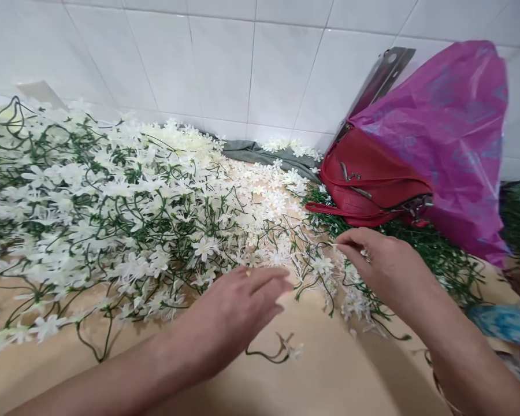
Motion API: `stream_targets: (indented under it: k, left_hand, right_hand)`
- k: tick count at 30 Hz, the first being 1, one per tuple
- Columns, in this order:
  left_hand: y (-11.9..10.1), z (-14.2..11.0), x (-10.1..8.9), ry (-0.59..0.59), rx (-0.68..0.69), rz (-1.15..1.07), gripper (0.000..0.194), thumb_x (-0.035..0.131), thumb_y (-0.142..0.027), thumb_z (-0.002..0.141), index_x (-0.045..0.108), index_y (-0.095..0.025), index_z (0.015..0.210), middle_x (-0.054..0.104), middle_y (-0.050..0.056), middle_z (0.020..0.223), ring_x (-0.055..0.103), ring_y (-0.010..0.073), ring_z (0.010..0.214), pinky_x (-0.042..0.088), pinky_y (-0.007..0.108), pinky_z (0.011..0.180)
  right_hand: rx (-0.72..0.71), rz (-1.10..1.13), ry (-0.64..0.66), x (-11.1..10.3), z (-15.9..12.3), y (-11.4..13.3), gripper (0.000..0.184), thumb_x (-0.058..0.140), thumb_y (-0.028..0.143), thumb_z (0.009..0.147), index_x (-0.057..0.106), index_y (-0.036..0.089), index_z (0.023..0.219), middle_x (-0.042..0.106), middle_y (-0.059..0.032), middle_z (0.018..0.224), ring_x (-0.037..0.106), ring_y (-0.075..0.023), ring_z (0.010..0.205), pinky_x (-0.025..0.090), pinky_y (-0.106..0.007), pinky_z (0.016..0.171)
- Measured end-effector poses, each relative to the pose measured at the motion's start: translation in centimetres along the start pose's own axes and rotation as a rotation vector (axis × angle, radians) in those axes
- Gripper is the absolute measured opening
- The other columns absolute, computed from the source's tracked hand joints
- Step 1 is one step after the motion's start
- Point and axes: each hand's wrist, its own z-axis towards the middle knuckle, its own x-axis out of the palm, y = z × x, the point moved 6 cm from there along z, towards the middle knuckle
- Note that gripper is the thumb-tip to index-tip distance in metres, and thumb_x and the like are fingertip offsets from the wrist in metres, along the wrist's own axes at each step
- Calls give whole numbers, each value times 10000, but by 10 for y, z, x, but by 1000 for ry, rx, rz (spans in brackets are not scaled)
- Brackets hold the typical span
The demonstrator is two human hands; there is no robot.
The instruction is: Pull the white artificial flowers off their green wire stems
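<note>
A big heap of artificial white flowers on green stems (112, 196) covers the left and middle of a beige table (329, 370). My left hand (238, 306) hovers low over the near edge of the heap, fingers stretched out and together, holding nothing; a ring shows on one finger. My right hand (377, 260) is over a small loose bunch of white flowers (329, 271), thumb and forefinger pinched on a thin stem or petal too small to name. A single loose sprig (281, 346) lies on the table below my left hand.
A red handbag (368, 185) stands against the white tiled wall, with a purple plastic bag (455, 138) draped beside it. A grey cloth (260, 153) lies behind the flowers. Bare green stems (442, 254) pile up at right, a blue object (502, 320) beyond them.
</note>
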Motion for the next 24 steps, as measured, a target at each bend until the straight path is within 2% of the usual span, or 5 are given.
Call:
stream_targets:
  k: [4,9,12,17,24]
  left_hand:
    - [14,16,3,-192,-67,-112,374,506,-145,1041,483,-217,1408,598,108,1475,602,217,1352,566,404,1075]
    - [25,9,15,-283,-37,-239,143,554,-158,1032,645,-205,1132,757,35,1042,731,163,989,601,299,891]
    - [33,2,14,-327,-97,-297,102,587,-161,1011,680,-198,995,748,15,891,709,146,821,567,256,777]
    - [48,-3,14,-408,-325,-461,68,609,-181,981,672,-179,953,755,27,868,695,140,754,531,245,722]
    - [59,-8,20,-427,-486,-601,78,637,-223,934,625,-191,864,701,-19,738,653,118,645,498,215,630]
  right_hand:
    - [24,501,181,15,-9,47,108,638,331,889,675,233,865,738,-45,814,645,-212,753,475,-322,699]
    - [109,941,364,53,-23,77,200,693,373,872,569,222,832,617,33,672,572,-144,648,453,-276,645]
    - [122,893,346,53,-21,69,224,696,402,873,590,209,834,641,15,691,603,-154,678,469,-293,687]
    - [131,478,96,37,-13,39,182,650,367,876,617,208,794,658,-9,735,575,-169,671,425,-304,654]
    - [154,71,115,67,-17,36,50,627,230,860,673,220,844,692,-32,834,599,-182,665,411,-309,640]
